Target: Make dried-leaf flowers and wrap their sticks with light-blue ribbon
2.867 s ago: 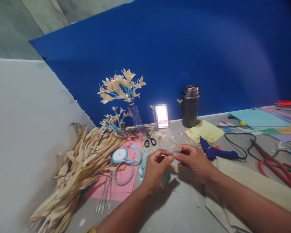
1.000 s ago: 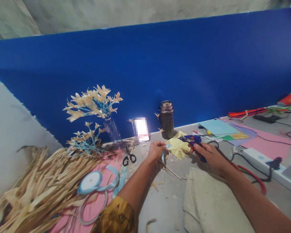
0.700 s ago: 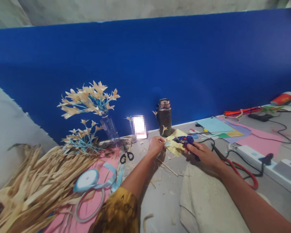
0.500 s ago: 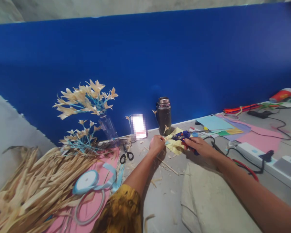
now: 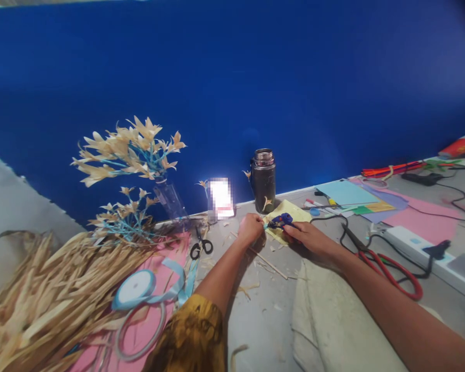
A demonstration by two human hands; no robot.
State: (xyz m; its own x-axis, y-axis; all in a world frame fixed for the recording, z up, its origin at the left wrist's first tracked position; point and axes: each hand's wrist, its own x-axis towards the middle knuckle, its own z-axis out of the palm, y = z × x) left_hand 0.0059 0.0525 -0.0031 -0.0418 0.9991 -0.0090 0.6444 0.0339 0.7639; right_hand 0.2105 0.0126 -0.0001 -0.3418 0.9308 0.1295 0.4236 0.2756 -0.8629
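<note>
My right hand [image 5: 304,235] grips a dark blue glue gun [image 5: 282,220], its nozzle pointing left at the fingertips of my left hand [image 5: 251,227]. Those left fingers are pinched together. A speck of light blue shows at their tips, but what they hold is too small to make out. Yellow paper [image 5: 300,211] lies beneath the gun. Just above the fingers, a small pale husk flower [image 5: 267,202] shows against the dark thermos [image 5: 264,178]. Another husk flower [image 5: 247,174] stands at the thermos's left side.
On the left are husk flowers in a clear bottle [image 5: 170,199], dried husks [image 5: 42,289], a light blue ribbon roll [image 5: 135,289] and black scissors [image 5: 201,249]. A bright blurred screen [image 5: 220,198] stands by the wall. Red-handled pliers [image 5: 391,274], coloured papers [image 5: 426,217] and a power strip [image 5: 414,248] lie right.
The glue gun has shifted left and slightly down, closer to my left fingertips. My left hand stays pinched in nearly the same place. The view has tilted down a little.
</note>
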